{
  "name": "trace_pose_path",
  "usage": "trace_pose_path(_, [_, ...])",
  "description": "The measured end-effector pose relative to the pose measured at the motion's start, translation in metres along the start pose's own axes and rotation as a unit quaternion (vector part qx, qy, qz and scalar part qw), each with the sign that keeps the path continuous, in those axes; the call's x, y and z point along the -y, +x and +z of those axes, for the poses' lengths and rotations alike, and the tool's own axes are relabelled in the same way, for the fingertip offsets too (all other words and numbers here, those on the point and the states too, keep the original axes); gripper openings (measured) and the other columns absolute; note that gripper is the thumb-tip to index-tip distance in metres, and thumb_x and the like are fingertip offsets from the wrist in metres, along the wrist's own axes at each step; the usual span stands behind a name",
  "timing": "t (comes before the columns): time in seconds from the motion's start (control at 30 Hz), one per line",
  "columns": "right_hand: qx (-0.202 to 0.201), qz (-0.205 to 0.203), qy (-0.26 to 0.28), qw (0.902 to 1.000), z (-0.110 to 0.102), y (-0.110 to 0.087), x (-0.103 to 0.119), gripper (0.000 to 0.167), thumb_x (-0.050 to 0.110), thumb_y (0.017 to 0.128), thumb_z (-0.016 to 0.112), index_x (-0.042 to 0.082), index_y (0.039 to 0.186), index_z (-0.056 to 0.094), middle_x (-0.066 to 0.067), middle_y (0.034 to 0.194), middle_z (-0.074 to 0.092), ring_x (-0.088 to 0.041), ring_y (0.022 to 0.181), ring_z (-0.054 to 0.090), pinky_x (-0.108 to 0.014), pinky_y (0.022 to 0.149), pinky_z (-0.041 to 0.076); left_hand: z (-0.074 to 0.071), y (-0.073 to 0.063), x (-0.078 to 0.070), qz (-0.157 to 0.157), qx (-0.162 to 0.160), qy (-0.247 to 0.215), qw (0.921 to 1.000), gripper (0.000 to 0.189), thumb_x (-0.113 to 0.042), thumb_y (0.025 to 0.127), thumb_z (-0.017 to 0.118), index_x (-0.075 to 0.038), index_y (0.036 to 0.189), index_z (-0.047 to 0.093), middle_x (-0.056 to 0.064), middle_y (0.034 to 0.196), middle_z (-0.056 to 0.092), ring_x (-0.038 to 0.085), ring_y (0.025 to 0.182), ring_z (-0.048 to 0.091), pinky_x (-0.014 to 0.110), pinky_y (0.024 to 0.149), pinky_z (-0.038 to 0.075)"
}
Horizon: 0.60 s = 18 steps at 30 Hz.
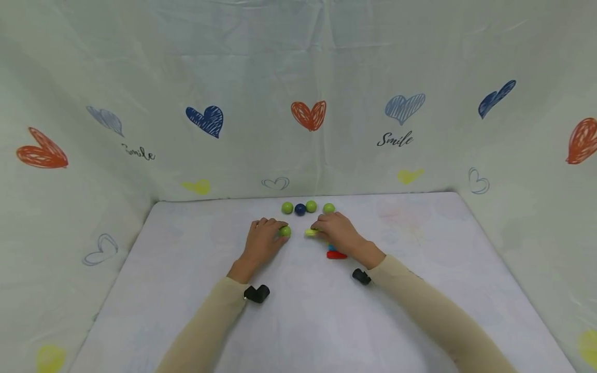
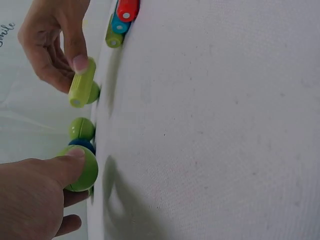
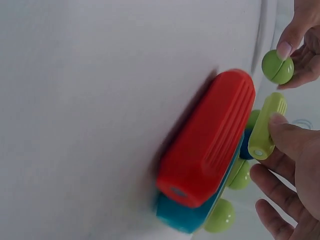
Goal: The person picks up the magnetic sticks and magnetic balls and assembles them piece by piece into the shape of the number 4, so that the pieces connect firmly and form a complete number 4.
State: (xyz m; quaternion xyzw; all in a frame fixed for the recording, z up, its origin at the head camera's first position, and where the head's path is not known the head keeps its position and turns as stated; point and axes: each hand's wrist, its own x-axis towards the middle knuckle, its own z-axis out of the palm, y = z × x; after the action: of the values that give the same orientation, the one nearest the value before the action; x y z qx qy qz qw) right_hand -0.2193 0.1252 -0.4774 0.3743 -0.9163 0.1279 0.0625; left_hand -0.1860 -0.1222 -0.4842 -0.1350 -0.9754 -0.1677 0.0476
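Note:
My left hand [image 1: 262, 241] pinches a green ball [image 1: 285, 231] between thumb and fingers; in the left wrist view a seam line shows on the ball [image 2: 86, 172]. Facing it, my right hand [image 1: 342, 232] pinches a yellow-green ribbed toy rod [image 1: 311, 232] with a small grey disc at its end. A gap separates the rod from the held ball. Under and beside the right forearm lie a red rod [image 3: 207, 142], a blue rod [image 3: 180, 215] and a green rod [image 2: 114, 41], side by side. The right hand partly covers these in the head view.
Behind the hands, near the table's back edge, stand a dark blue ball [image 1: 300, 209] and green balls, one at the left [image 1: 287, 207], one in the middle [image 1: 311, 206] and one at the right [image 1: 328, 207]. A printed cloth [image 1: 252, 155] hangs behind the white table [image 1: 298, 321].

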Motion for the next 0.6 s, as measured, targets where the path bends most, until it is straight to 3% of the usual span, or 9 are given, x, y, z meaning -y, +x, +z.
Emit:
trace_pose_path(0.3, [-0.014, -0.013, 0.011, 0.9998, 0.002, 0.006, 0.011, 0.017, 0.014, 0.093, 0.082, 0.012, 0.11, 0.081, -0.001, 0.101, 0.075, -0.022, 0.103, 0.07, -0.04, 0.098, 0.052, 0.001, -0.007, -0.004, 0.008, 0.007, -0.001, 0.9999, 0.036, -0.028, 0.097, 0.079, -0.016, 0.131, 0.073, 0.004, 0.121, 0.075, 0.027, 0.116, 0.063, 0.053, 0.112, 0.042])
trace_pose_path(0.6, [-0.013, -0.018, 0.013, 0.9997, 0.003, 0.008, 0.016, 0.018, 0.016, 0.094, 0.081, 0.012, 0.111, 0.081, -0.001, 0.103, 0.075, -0.021, 0.101, 0.068, -0.039, 0.096, 0.053, 0.001, -0.011, -0.008, 0.028, -0.012, -0.012, 0.9995, 0.036, -0.028, 0.095, 0.082, -0.015, 0.128, 0.074, 0.004, 0.118, 0.076, 0.028, 0.113, 0.064, 0.054, 0.108, 0.044])
